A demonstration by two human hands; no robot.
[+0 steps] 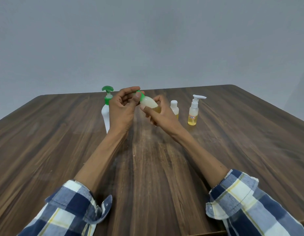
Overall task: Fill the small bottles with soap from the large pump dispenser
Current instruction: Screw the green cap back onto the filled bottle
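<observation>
Head view: a small squeeze bottle (148, 103) is held above the wooden surface (165, 167), long axis tilted, its green cap (140, 96) pointing up-left. The right hand (158, 114) wraps the body; the left hand (122, 108) pinches the cap. The large pump dispenser (106, 109) stands behind the left hand.

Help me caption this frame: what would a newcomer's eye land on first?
Two hands meet mid-table: the right hand grips a small bottle tilted leftward, while the left hand pinches its green cap. Behind the left hand stands the large pump dispenser; two part-filled small bottles stand upright to the right.
</observation>
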